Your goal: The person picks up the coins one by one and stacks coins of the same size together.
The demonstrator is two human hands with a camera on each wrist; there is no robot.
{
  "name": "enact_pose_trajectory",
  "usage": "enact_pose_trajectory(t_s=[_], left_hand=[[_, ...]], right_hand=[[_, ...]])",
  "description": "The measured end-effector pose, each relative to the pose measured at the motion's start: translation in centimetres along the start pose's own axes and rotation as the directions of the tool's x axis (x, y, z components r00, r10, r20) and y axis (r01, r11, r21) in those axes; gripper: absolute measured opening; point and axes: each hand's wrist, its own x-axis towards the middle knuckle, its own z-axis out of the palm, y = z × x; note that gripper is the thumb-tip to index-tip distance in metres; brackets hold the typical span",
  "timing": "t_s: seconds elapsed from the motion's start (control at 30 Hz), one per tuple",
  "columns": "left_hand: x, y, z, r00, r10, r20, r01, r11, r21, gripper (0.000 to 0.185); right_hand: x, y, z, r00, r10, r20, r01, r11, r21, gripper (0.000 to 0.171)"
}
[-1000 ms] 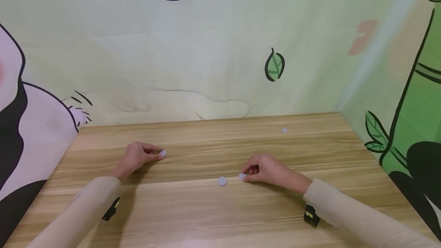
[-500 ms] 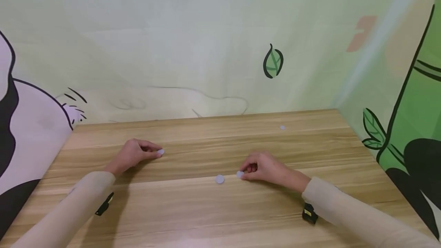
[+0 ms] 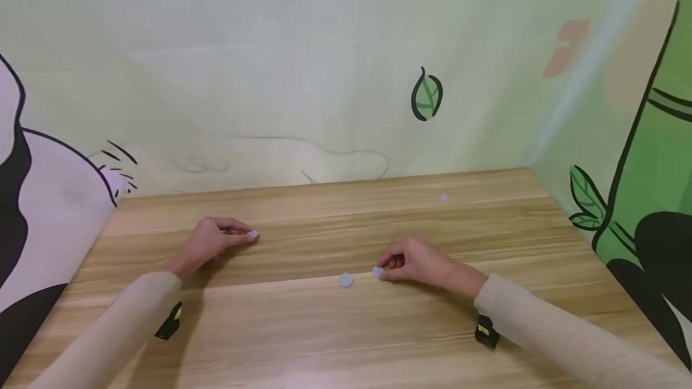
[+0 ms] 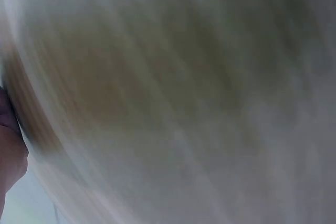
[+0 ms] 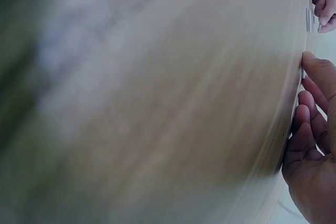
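Note:
In the head view my left hand (image 3: 208, 242) is over the left half of the wooden table. Its thumb and index finger pinch a small pale round disc (image 3: 252, 235) at the fingertips. My right hand (image 3: 413, 260), right of the middle, holds a similar disc (image 3: 377, 272) by its edges between thumb and index finger, low over the tabletop; its other fingers are curled in. Just left of that one lies another pale disc (image 3: 346, 280). The right wrist view shows the right hand (image 5: 315, 129) with its fingertips down at the table surface.
A smaller-looking pale disc (image 3: 444, 197) lies near the table's back right. The wooden table (image 3: 303, 329) meets a printed cloth backdrop (image 3: 324, 77) at its far edge. Black wrist cameras hang under both sleeves.
The head view has shifted slightly. The disc in my left hand shows narrower now, tilted between the fingertips. My right hand and its disc stay in almost the same place.

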Motion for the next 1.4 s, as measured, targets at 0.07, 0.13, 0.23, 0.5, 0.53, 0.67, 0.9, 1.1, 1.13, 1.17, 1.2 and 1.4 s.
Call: enact_pose_trajectory(t_s=[0.07, 0.13, 0.23, 0.5, 0.53, 0.67, 0.9, 1.1, 1.13, 1.17, 1.2, 1.4], left_hand=[[-0.4, 0.0, 0.0, 1.0, -0.011, -0.009, 0.01, 0.999, -0.052, 0.048], [-0.8, -0.1, -0.1, 1.0, -0.004, -0.023, 0.002, 0.996, -0.086, 0.049], [-1.3, -0.1, -0.2, 0.999, 0.006, -0.042, -0.011, 0.993, -0.12, 0.048], [-2.9, 2.0, -0.5, 0.997, 0.065, -0.05, -0.073, 0.98, -0.187, 0.045], [-3.2, 2.5, -0.4, 0.996, 0.073, -0.05, -0.082, 0.978, -0.191, 0.045], [-4.2, 4.8, 0.4, 0.994, 0.104, -0.032, -0.109, 0.972, -0.208, 0.042], [-5.2, 8.9, 3.7, 0.976, 0.218, 0.031, -0.202, 0.943, -0.265, 0.03], [-5.4, 11.5, 6.8, 0.941, 0.327, 0.088, -0.289, 0.91, -0.299, 0.021], [-5.4, 11.7, 7.2, 0.934, 0.343, 0.095, -0.301, 0.904, -0.305, 0.02], [-5.4, 12.0, 7.6, 0.927, 0.361, 0.098, -0.317, 0.898, -0.306, 0.019], [-5.3, 12.2, 8.0, 0.92, 0.379, 0.099, -0.336, 0.893, -0.3, 0.018], [-5.4, 13.2, 9.0, 0.847, 0.526, 0.07, -0.499, 0.834, -0.233, 0.017]], right_hand=[[0.1, -0.2, 0.0, 1.0, -0.012, 0.0, 0.012, 1.0, 0.004, 0.011], [0.1, -0.2, 0.0, 1.0, -0.013, -0.001, 0.013, 1.0, -0.001, 0.011], [0.2, -0.2, 0.0, 1.0, -0.015, -0.006, 0.015, 1.0, -0.016, 0.012], [-0.1, -0.1, 0.2, 1.0, -0.022, -0.02, 0.023, 1.0, 0.015, 0.012], [-0.1, -0.1, 0.2, 0.999, -0.024, -0.025, 0.025, 0.999, 0.024, 0.012], [-0.3, 0.3, 0.5, 0.998, -0.034, -0.057, 0.037, 0.998, 0.055, 0.011], [-0.6, 0.9, 0.8, 0.996, 0.003, -0.092, 0.004, 0.997, 0.079, 0.013], [-0.6, 1.1, 0.9, 0.995, -0.005, -0.102, 0.014, 0.996, 0.087, 0.013], [-0.6, 1.0, 0.9, 0.995, -0.003, -0.1, 0.012, 0.996, 0.088, 0.013], [-0.7, 0.9, 0.8, 0.995, 0.002, -0.097, 0.007, 0.996, 0.09, 0.014], [-0.7, 0.8, 0.8, 0.995, 0.004, -0.095, 0.005, 0.996, 0.092, 0.014], [-0.7, 0.8, 0.8, 0.996, 0.015, -0.083, -0.007, 0.995, 0.098, 0.014]])
